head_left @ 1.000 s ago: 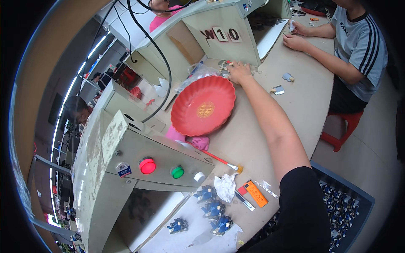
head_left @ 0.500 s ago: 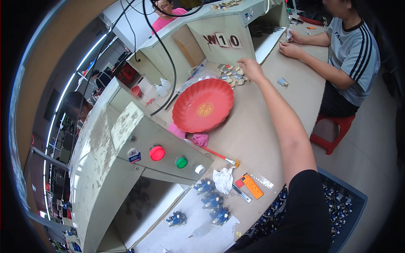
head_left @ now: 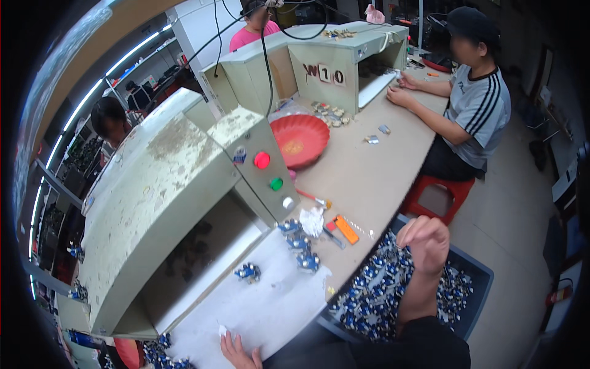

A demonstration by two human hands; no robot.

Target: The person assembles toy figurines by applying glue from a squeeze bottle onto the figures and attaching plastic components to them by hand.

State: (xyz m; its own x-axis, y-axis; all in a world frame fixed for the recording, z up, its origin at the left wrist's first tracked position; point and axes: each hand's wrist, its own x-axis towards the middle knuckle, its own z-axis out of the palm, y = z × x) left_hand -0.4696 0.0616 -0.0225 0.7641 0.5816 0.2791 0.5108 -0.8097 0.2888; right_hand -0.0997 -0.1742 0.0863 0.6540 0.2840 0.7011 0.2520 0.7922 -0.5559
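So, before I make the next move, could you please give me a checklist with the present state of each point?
1. Right hand free of any piece: cannot tell; its curled fingers hide the grip.
2. Left hand free: cannot tell; a small white thing is at its fingertips, over the paper.
3. Four blue figures apart from both hands: ok; they sit in front of the machine.
4. Knife away from both hands: ok; it lies beside the orange box.
5. Knife blade drawn in: cannot tell; too small to see.
6. Crate stocked: ok; many small blue pieces lie inside.
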